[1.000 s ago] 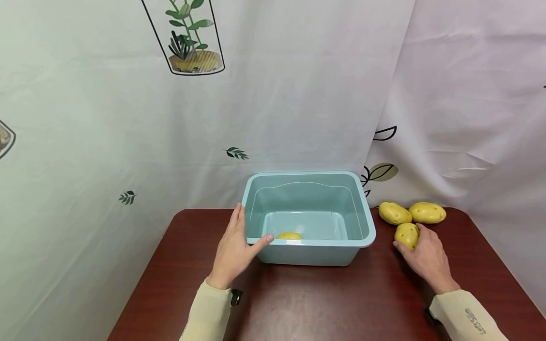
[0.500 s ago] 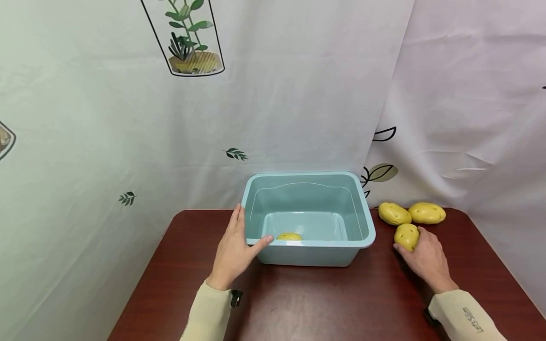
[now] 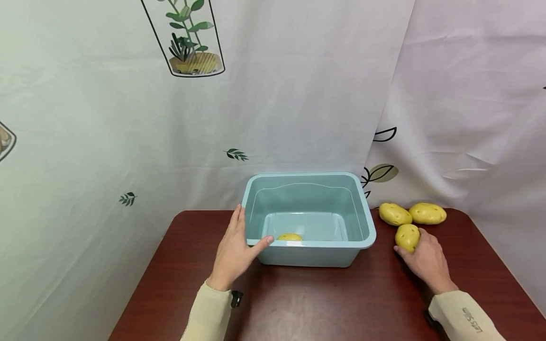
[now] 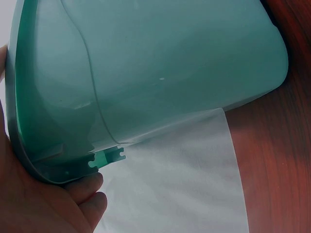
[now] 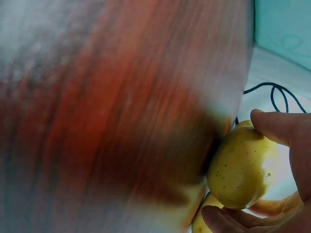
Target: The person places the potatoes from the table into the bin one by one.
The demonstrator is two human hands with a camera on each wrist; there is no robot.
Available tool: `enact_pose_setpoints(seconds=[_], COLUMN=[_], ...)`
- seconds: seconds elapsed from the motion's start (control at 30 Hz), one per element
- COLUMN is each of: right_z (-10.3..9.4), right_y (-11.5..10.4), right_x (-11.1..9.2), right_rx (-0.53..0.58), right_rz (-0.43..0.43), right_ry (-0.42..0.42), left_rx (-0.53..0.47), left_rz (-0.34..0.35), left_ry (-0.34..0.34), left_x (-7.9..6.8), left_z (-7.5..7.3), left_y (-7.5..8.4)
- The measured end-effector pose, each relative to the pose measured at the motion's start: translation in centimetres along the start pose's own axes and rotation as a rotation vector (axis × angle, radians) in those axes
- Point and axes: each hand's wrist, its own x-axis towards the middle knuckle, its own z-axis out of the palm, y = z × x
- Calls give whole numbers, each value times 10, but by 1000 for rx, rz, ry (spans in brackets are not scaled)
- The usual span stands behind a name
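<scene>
My left hand [image 3: 232, 255] rests at the near left corner of a pale blue plastic basin [image 3: 307, 255], with straight fingers along its side and the thumb over the front rim. In the left wrist view, fingertips [image 4: 92, 204] touch beneath the rim corner. My right hand [image 3: 428, 260] grips a yellow potato [image 3: 407, 237] on the table, thumb on one side and fingers on the other; the right wrist view shows this potato [image 5: 240, 170] between them. Inside the basin, one potato [image 3: 290, 237] is partly hidden by the front wall.
Two more potatoes [image 3: 394, 214] lie side by side behind the gripped one, at the far right of the dark red-brown table [image 3: 315, 303]. A patterned white cloth [image 3: 298, 104] hangs behind the table. A black cable [image 5: 274, 87] shows in the right wrist view.
Almost nothing differs: both hands keep their places, and the right fingers have shifted slightly on the potato.
</scene>
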Motion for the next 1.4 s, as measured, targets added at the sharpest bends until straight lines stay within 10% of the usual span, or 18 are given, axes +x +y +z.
enact_pose_setpoints(seconds=[1.4], right_z=[-6], right_y=[0], right_x=[-4], right_rx=[0], right_rz=[-12], right_ry=[3], left_rx=[-6], left_rz=[0], left_ry=[2], left_x=[0], left_z=[1], left_y=[-1])
